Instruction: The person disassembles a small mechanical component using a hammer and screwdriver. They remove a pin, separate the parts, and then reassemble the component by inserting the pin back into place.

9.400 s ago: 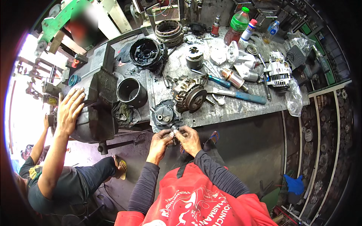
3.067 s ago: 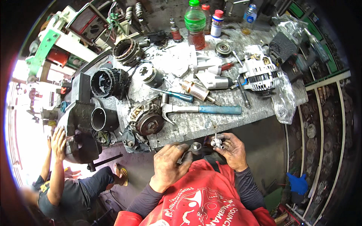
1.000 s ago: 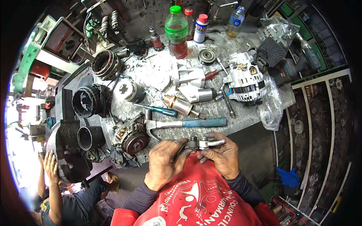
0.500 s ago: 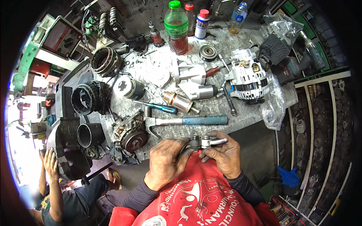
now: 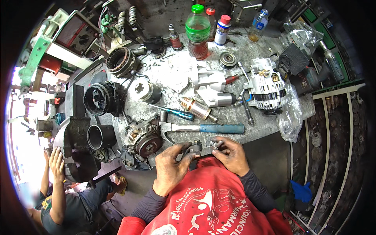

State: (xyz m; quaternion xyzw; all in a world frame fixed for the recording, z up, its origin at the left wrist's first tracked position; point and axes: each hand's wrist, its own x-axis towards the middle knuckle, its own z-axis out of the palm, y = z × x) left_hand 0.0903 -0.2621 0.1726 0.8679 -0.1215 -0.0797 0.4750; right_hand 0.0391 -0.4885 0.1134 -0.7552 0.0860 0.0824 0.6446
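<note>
Just above my red shirt, my left hand point(image 5: 169, 162) pinches a small dark cylindrical metal part point(image 5: 197, 146) with a stub on top. Across a narrow gap, the fingers of my right hand point(image 5: 233, 156) are closed on a small silvery metal piece point(image 5: 214, 144), partly covered by them. Beyond both hands, a claw hammer point(image 5: 221, 128) with a blue handle lies across the bench edge. Behind it are a teal-handled screwdriver point(image 5: 176, 112) and a copper-ended armature point(image 5: 199, 109).
The worn workbench point(image 5: 176, 135) carries a silver alternator point(image 5: 268, 92), an opened alternator half point(image 5: 143, 137), stator rings point(image 5: 121, 62) and a green-capped bottle point(image 5: 198, 33). A plastic bag point(image 5: 290, 117) hangs over the right edge. At lower left, another person's hand point(image 5: 57, 164) touches a black machine housing point(image 5: 78, 152).
The two small parts, side by side and touching before, are now apart. My right hand has tilted its silvery piece. The whole view has shifted slightly, moving the bench to the right.
</note>
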